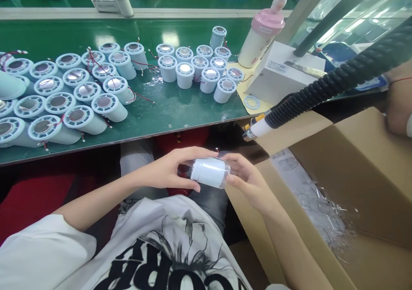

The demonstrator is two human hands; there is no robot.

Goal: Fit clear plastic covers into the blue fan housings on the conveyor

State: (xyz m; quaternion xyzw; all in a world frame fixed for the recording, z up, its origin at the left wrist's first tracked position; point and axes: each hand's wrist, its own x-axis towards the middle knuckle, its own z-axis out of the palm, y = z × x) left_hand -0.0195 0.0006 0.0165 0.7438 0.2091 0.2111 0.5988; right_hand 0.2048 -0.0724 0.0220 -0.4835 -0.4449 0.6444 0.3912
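Note:
Between my two hands, above my lap, lies a pale blue cylinder (207, 172) on its side, with a clear plastic cup (227, 174) around its right end. My left hand (169, 170) grips the cylinder's left end, thumb below and fingers above. My right hand (249, 180) closes on the clear cup from the right; some of its fingertips are hidden behind it. A small wire end (216, 150) sticks up just behind the cylinder. How far the cup reaches over the cylinder is hard to make out.
Many similar cylinders with red wires (86, 90) stand on the green bench (161, 110), with another group (185, 69) farther right. A pink-lidded bottle (262, 34), a white box-shaped stand (273, 73) and a black corrugated hose (309, 88) are at right. An open carton (350, 161) holds clear plastic pieces (318, 208).

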